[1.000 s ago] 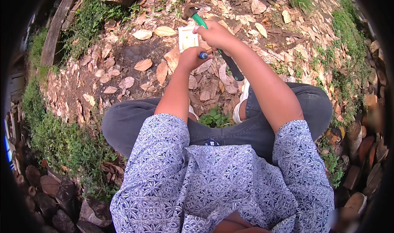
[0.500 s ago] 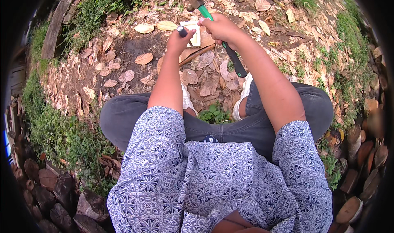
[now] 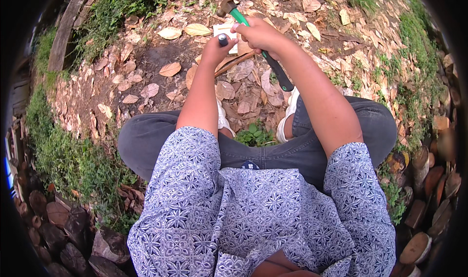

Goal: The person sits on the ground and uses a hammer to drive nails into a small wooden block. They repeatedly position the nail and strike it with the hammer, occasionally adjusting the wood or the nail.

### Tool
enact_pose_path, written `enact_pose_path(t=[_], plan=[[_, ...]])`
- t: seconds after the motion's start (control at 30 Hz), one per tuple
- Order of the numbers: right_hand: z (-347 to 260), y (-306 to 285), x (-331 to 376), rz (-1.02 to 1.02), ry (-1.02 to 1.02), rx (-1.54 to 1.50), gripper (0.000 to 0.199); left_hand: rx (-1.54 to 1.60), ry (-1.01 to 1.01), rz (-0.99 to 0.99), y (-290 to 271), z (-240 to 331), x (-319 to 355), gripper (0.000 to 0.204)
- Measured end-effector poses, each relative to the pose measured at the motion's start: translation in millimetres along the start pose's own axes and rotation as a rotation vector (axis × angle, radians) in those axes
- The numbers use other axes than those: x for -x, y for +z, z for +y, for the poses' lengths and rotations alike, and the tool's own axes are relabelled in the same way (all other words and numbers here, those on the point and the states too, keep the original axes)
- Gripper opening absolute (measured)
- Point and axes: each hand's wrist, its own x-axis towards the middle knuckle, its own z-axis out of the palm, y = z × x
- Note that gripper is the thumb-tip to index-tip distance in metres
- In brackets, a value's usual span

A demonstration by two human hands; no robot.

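Observation:
My right hand point(image 3: 261, 35) is closed round a hammer point(image 3: 239, 15) with a brown metal head, a green shaft and a black grip. Its head points away to the upper left, and the grip's end hangs toward my feet. Just left of it, my left hand point(image 3: 217, 50) is closed on a chisel-like tool point(image 3: 223, 39) with a black cylindrical handle and a pale end; its lower part is hidden. Beneath both hands lies a pale rectangular piece point(image 3: 219, 29) on the ground, partly covered. A thin brown stick point(image 3: 236, 62) lies on the near side of it.
Dry leaves point(image 3: 170, 69) cover the soil around my hands. My crossed legs point(image 3: 146, 138) and white shoes point(image 3: 286, 116) are close below. A wooden beam point(image 3: 68, 30) lies far left. Stacked logs point(image 3: 419, 247) line both lower edges, and green weeds point(image 3: 87, 179) grow at left.
My left hand has shifted slightly right, bringing the black-handled tool nearer to my right hand. The hammer's head has moved a little left and away from me.

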Motion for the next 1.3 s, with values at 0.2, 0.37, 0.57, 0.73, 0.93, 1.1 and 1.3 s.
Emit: enact_pose_path(t=[0.2, 0.37, 0.57, 0.73, 0.93, 1.1, 1.3], plan=[[3.0, 0.0, 0.4, -0.033, 0.0, -0.005, 0.026, 0.032, 0.023, 0.042, 4.3, -3.7, 3.5, 0.041], [2.9, 1.5, 1.0, -0.035, 0.003, 0.011, 0.025, 0.004, 0.008, 0.073, 7.0, -7.0, 2.0, 0.042], [2.5, 0.7, 2.3, -0.034, 0.01, 0.012, 0.025, 0.022, 0.007, 0.067, 7.8, -10.1, -1.9, 0.044], [3.8, 2.3, -0.3, -0.043, 0.027, 0.012, 0.025, 0.01, 0.035, 0.081, 6.7, -13.6, -3.6, 0.04], [4.5, 2.3, 0.9, -0.064, 0.051, 0.042, 0.027, -0.069, -0.047, 0.055, 5.0, 2.5, 4.7, 0.034], [6.9, 4.0, -1.6, -0.077, 0.045, 0.047, 0.027, -0.047, -0.054, 0.012, 1.0, 3.0, 4.0, 0.033], [8.8, 7.4, 2.7, -0.054, 0.062, 0.095, 0.027, 0.05, -0.007, 0.005, 0.4, -12.4, -0.7, 0.028]])
